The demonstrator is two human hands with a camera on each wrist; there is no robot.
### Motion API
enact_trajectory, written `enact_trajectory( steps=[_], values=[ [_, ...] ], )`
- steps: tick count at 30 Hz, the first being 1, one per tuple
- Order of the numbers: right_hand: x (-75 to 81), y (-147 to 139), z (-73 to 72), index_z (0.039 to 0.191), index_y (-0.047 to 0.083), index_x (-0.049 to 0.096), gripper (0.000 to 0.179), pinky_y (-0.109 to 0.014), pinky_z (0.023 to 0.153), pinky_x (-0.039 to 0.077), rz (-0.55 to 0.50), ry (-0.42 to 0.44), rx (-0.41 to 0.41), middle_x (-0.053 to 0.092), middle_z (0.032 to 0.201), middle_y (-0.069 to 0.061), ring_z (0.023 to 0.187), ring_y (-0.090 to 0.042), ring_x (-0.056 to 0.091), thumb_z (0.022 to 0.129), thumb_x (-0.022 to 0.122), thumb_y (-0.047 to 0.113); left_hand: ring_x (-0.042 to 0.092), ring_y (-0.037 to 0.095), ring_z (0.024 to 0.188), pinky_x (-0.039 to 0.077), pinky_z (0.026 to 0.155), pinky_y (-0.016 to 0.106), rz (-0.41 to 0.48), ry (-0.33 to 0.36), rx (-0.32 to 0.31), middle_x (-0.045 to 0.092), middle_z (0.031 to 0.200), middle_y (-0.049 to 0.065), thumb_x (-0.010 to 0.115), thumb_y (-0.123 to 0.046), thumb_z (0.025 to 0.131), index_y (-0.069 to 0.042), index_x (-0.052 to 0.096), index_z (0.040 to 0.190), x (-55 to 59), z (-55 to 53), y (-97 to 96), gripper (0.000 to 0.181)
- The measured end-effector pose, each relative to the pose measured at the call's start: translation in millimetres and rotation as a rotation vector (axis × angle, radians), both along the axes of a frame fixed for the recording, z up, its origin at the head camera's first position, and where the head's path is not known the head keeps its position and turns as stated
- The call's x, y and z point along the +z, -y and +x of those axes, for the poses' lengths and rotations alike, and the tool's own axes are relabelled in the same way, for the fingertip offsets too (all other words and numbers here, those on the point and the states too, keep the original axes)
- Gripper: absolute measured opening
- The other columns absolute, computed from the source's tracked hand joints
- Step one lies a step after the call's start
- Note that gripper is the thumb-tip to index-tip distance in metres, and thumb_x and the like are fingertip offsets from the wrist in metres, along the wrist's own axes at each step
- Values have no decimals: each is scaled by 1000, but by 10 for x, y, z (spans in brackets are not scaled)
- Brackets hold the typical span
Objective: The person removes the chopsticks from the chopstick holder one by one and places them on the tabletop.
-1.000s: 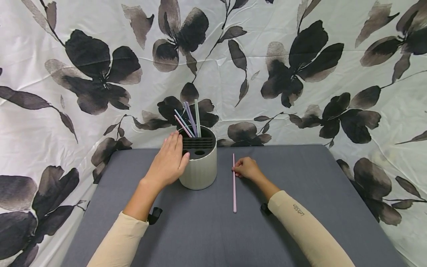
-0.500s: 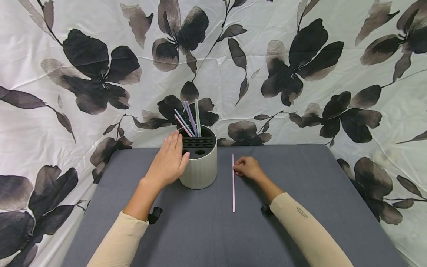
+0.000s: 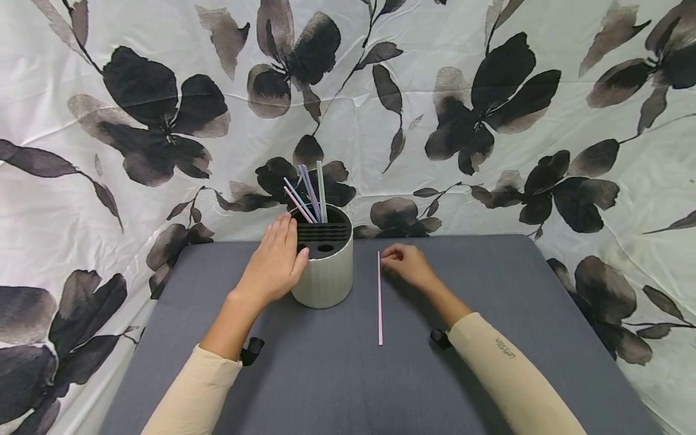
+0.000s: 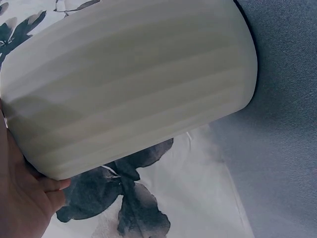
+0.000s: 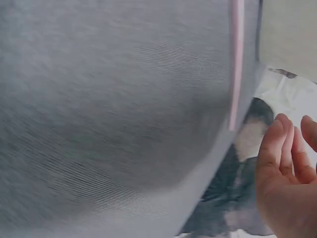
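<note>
A round cream utensil holder (image 3: 323,281) with a dark slotted insert stands at the table's back, left of centre. Flat along its left rim rests my left hand (image 3: 274,257), fingers straight; the left wrist view shows fingertips at the edge of the holder (image 4: 129,84). To the holder's right, a pink chopstick (image 3: 380,302) lies lengthwise on the table. My right hand (image 3: 408,264) is beside its far end, fingers loosely bent. In the right wrist view, a gap shows between that hand (image 5: 285,183) and the chopstick (image 5: 237,64), and nothing is between its fingers.
Several pastel chopsticks (image 3: 312,196), pink, blue, purple and green, lean in the holder's back opening. The grey table (image 3: 337,380) ends at a floral curtain (image 3: 402,157) hanging behind it. Small black straps (image 3: 252,351) show at both wrists.
My right hand has let go of the pink chopstick and moved slightly away toward the back. The chopstick shifted a little left and now lies on the table. My left hand stays on the holder.
</note>
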State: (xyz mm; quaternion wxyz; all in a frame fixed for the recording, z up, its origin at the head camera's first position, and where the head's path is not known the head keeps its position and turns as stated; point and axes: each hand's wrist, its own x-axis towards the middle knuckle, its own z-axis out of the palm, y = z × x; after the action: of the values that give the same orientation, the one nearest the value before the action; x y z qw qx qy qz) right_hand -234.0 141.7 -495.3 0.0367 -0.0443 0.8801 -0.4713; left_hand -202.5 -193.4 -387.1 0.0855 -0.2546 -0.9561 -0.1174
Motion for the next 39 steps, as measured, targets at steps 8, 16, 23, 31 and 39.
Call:
enact_trajectory(
  steps=[8, 16, 23, 31, 39],
  values=[
    [317, 115, -55, 108, 4, 75, 16, -26, 73, 57, -34, -136, 22, 76, 97, -11, 83, -15, 71, 95, 75, 15, 20, 43, 157, 17, 129, 54, 3, 4, 6, 22, 166, 31, 37, -36, 108, 14, 28, 156, -4, 3, -13, 70],
    [592, 251, -144, 110, 8, 75, 19, -26, 76, 56, -33, -203, 22, 78, 102, -7, 88, -15, 72, 96, 75, 19, 19, 43, 157, 18, 129, 55, -1, 20, 14, 21, 167, 31, 35, -36, 108, 13, 27, 157, 0, -11, -11, 70],
    [937, 420, -211, 110, 8, 75, 17, -25, 74, 53, -73, -255, 37, 77, 104, -9, 88, -18, 69, 96, 75, 17, 16, 42, 158, 17, 129, 55, 3, 29, 7, 19, 168, 30, 34, -36, 108, 13, 26, 157, 14, -19, -16, 70],
    [1247, 638, -290, 113, 4, 76, 20, -28, 78, 55, -62, -322, 134, 77, 106, -8, 90, -17, 70, 96, 75, 15, 12, 40, 160, 15, 130, 53, -7, 54, 14, 16, 169, 29, 33, -37, 109, 12, 23, 158, 21, -16, -31, 70],
    [1423, 834, -449, 118, 5, 75, 24, -35, 84, 59, -34, -328, 258, 77, 108, -6, 96, -19, 73, 97, 74, 17, 11, 39, 160, 15, 130, 53, -12, 68, 24, 14, 170, 28, 33, -39, 109, 11, 22, 159, 27, -32, -54, 71]
  ],
)
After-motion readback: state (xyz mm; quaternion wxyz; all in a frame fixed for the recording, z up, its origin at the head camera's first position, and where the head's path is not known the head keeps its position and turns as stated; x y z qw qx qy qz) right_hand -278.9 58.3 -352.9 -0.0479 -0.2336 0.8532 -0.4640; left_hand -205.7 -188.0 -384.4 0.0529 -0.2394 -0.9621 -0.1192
